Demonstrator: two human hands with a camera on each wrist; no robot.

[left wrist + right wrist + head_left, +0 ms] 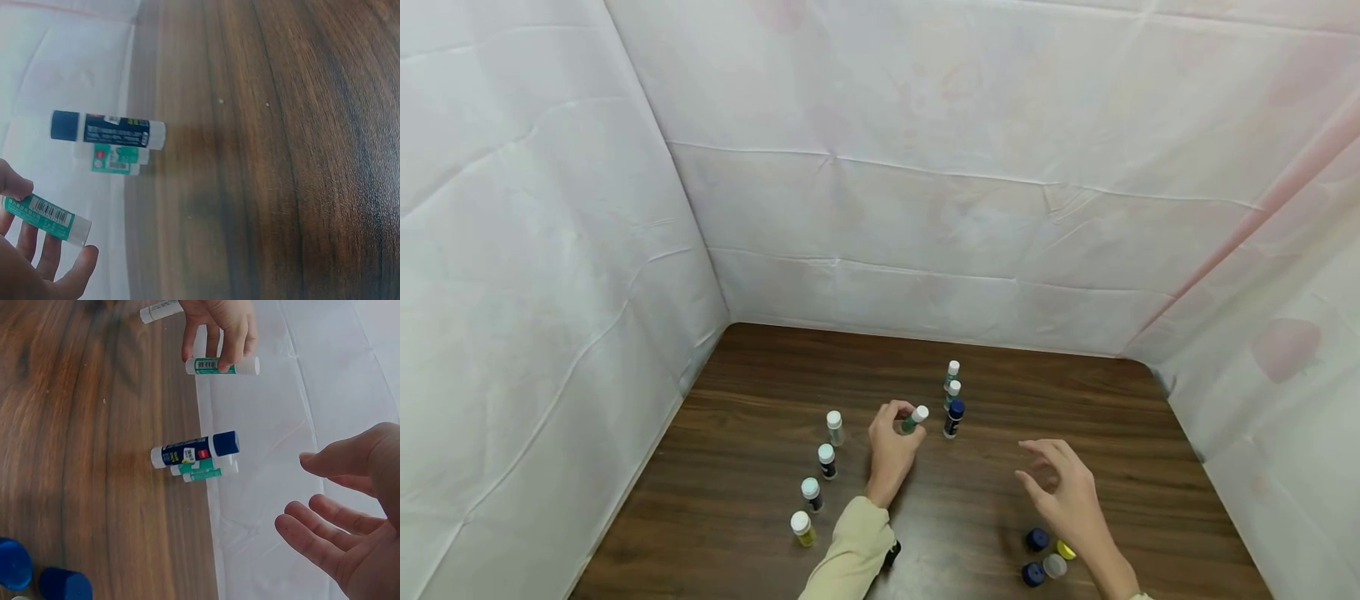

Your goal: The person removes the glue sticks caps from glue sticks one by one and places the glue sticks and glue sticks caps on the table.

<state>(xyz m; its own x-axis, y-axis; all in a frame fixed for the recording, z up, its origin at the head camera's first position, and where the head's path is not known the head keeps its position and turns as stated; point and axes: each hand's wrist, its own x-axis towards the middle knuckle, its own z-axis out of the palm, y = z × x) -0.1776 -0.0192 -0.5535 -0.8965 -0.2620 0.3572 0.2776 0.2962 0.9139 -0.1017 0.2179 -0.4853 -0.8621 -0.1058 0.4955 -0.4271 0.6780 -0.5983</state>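
Note:
My left hand (891, 454) grips a green-labelled glue stick (47, 219) with a white cap, holding it slightly tilted. Just right of it stands a navy glue stick (953, 421) with a dark blue cap. Two green glue sticks, the nearer one (952, 395) and the farther one (952, 377), stand in line behind the navy one. My right hand (1070, 496) hovers over the right part of the table with its thumb and fingers apart and nothing between them. In the right wrist view its relaxed fingers (319, 540) are in plain sight.
A slanting row of white-capped glue sticks (827, 461) stands left of my left arm. Below my right hand lie two dark blue caps (1037, 539), a translucent cap (1055, 567) and a yellow cap (1066, 550). White sheets (880, 217) wall in the wooden table (760, 375).

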